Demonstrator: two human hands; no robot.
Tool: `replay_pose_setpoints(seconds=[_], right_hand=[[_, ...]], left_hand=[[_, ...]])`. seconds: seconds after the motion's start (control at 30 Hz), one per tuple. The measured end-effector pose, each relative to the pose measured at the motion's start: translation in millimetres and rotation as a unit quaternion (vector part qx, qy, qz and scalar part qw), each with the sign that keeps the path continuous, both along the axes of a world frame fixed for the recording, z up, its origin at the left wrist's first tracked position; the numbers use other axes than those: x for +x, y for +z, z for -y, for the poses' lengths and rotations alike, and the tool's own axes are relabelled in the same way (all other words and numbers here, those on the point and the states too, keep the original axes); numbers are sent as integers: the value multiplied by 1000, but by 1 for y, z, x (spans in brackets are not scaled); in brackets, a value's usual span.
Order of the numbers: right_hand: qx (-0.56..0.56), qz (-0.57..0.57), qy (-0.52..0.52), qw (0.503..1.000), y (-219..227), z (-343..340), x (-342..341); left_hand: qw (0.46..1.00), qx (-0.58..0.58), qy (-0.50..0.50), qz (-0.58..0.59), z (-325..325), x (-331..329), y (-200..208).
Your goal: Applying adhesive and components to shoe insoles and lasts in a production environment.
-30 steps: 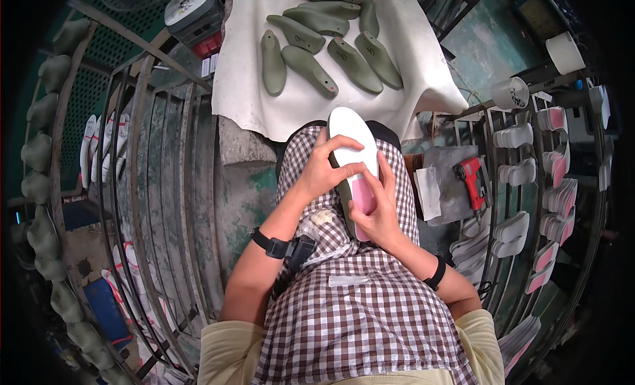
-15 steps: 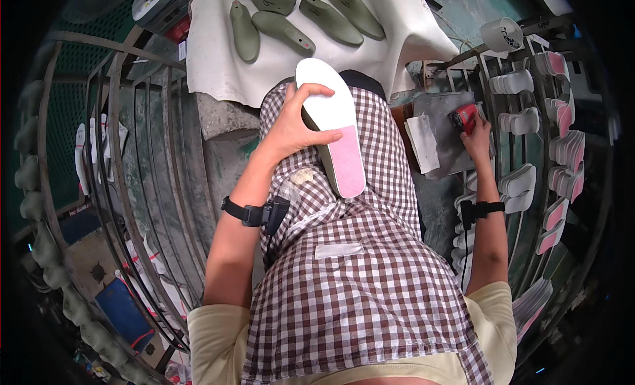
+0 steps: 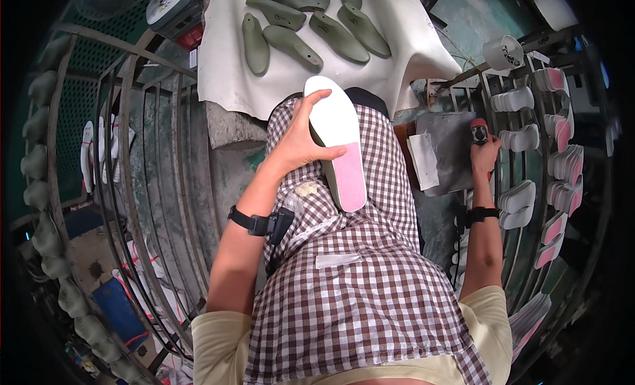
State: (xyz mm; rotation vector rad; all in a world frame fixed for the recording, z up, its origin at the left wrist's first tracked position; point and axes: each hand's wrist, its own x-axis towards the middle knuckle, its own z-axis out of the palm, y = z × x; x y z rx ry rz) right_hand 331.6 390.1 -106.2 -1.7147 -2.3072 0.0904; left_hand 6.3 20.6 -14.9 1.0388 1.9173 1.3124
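My left hand [image 3: 295,144] is closed round a green shoe last [image 3: 329,176] that lies lengthwise over my lap. An insole board [image 3: 335,120], white at the toe end and pink at the heel end, covers the last's upturned sole. My thumb presses on its near half and my fingers hold the far side edge. Out to the right, my right hand [image 3: 487,157] is wrapped round a red hand tool with a dark metal end [image 3: 479,130], perhaps a staple gun. It is held up by the edge of a dark grey board [image 3: 450,147].
Several green lasts [image 3: 324,38] rest on a white-covered bench [image 3: 225,74] ahead. A white slip [image 3: 422,161] lies on the grey board. Metal racks at right carry white and pink insoles [image 3: 565,163]; a rail rack [image 3: 122,153] stands left. A white cup-like container [image 3: 503,53] sits at upper right.
My right hand has raised and turned the red tool, its metal end now facing up, at the grey board's right edge. My left hand keeps its grip; the whole view has shifted slightly.
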Motion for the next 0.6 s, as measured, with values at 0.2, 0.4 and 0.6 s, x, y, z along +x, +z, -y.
replay_pose_setpoints(seconds=[0.2,0.4,0.6], right_hand=[[-273,-241,306,880,134,81,-73],[-294,-203,564,745,176,150,-151],[-328,-179,535,758,176,157,-160]], left_hand=[[1000,-5,7,3,3,0,4],[1000,-1,6,0,-2,5,5],[1000,-10,0,1,-2,8,11]])
